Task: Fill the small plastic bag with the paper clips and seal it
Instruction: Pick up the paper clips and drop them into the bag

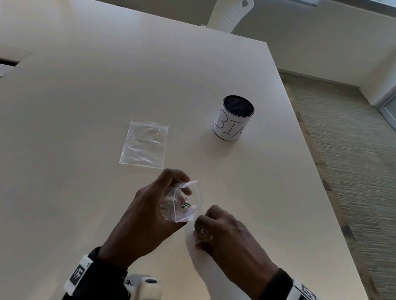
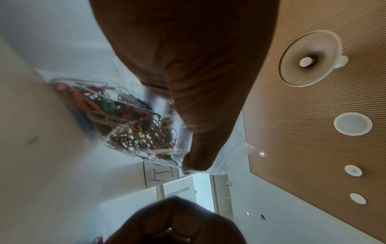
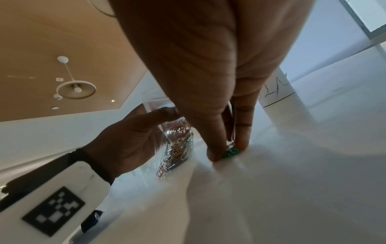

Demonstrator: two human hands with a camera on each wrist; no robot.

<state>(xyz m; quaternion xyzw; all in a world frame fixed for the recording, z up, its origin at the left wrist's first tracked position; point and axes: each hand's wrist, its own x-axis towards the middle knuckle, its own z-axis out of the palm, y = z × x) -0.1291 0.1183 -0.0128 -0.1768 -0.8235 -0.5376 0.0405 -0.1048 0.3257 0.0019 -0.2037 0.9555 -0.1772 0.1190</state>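
Near the counter's (image 1: 102, 53) front edge, left hand (image 1: 151, 210) grips the small plastic bag (image 1: 181, 206) upright, mouth open, colored paper clips (image 2: 129, 125) inside. Right hand (image 1: 224, 236) fingers (image 3: 217, 148) pinch a few loose clips (image 3: 230, 151) off the counter just beside the bag. Best: lift the pinch clear, drop over the mouth, keep it wide. Spare bag (image 1: 145, 144) and cup (image 1: 233, 121) sit toward the far edge.

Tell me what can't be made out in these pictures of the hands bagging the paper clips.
- How many paper clips the right hand pinches: head view, knuckles cover them; right wrist view, blurred.
- Whether the plastic bag is sealed: left hand fingers cover its top.
- The cup lettering's end: it curves out of sight.
- Second bag contents: too faint.
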